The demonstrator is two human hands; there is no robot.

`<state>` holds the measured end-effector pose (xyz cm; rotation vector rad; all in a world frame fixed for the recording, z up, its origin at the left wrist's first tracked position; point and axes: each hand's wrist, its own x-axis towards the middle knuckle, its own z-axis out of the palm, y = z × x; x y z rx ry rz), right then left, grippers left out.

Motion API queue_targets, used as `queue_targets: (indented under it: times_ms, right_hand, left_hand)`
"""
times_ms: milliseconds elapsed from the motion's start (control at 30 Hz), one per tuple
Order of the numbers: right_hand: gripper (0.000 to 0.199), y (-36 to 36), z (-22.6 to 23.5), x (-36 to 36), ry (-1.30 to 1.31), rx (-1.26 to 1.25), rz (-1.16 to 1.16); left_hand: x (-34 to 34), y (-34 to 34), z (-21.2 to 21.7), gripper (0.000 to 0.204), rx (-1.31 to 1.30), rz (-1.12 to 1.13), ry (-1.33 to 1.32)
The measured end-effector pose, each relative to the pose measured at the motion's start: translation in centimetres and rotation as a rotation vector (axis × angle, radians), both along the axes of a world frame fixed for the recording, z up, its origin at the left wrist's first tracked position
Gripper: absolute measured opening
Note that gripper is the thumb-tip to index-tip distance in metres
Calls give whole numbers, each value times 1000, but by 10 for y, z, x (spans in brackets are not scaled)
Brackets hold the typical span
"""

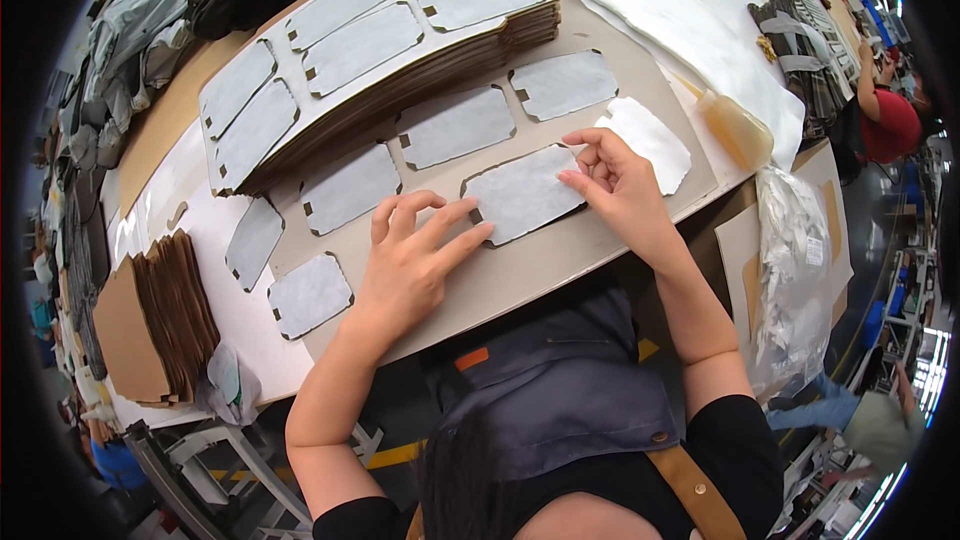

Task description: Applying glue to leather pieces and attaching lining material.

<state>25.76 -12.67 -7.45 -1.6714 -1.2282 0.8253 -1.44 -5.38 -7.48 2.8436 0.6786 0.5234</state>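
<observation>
The panel, pale with dark edging, lies on the grey board between the hands; the left hand is spread, fingertips at the panel's left edge, grasping nothing; the right hand is half curled at the right end, thumb and forefinger apart, its hold impossible to tell; white sheets lie just beyond it; similar panels lie behind, before a tall stack; brown cards stand far left.
</observation>
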Motion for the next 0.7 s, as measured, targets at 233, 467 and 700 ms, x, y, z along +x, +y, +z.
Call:
queue_targets:
  times_ms: [233,467,700]
  right_hand:
    - [35,-4,2,-4,-252,53,26]
    - [35,-5,3,-4,-324,58,38]
    - [36,-4,3,-4,-348,71,44]
  left_hand:
    - [1,0,-1,51,39,-21,-4]
    - [3,-1,-1,43,69,-6,5]
    - [3,-1,1,42,67,-5,8]
